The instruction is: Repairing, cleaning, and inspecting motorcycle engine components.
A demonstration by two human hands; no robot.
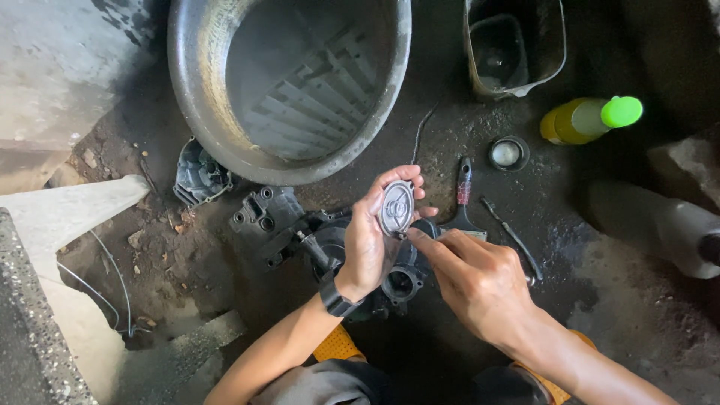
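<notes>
My left hand [369, 240] holds a small oval grey metal cover plate [396, 208] upright between thumb and fingers, its ribbed face toward me. A dark watch band sits on that wrist. My right hand [472, 274] reaches in from the right, its index fingertip touching the plate's lower edge. Directly under both hands lies a greasy black engine casing [401, 283] on the dirty floor.
A large metal basin [202, 90] holding a finned engine part sits at the top. A paintbrush [463, 202], a thin tool [514, 236], a small round cap [508, 154], a yellow bottle with green cap [589, 118], a cut plastic container [514, 45] and other black engine parts [199, 176] lie around.
</notes>
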